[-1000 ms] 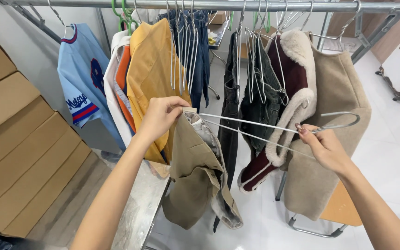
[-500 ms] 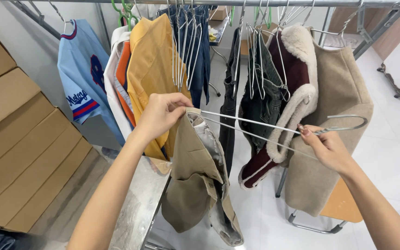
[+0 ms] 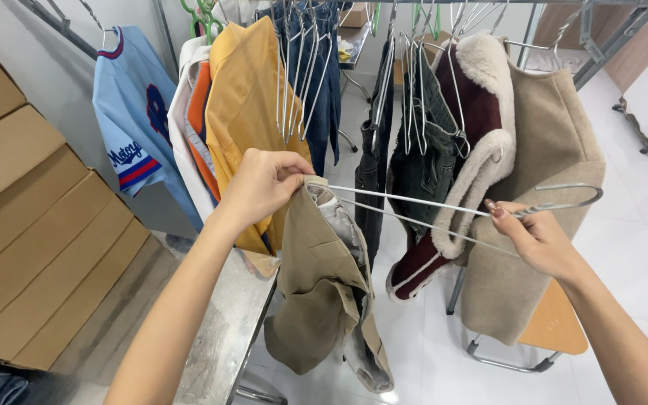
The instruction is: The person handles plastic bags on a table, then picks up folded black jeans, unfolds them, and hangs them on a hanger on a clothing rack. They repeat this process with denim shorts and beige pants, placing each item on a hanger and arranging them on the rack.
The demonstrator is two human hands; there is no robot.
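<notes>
We see the left hand (image 3: 264, 184) with fingers closed on the top of khaki trousers (image 3: 324, 292), which hang at centre from one end of a wire hanger (image 3: 444, 206). The right hand (image 3: 538, 240) pinches the hanger near its hook. Beyond hang a yellow shirt (image 3: 245, 112) and a fleece-lined coat (image 3: 534, 172); a steel tabletop (image 3: 223, 330) lies lower left.

Both forearms are bare, no sleeves showing, and the right hand (image 3: 538, 238) has dark-painted fingernails.
</notes>
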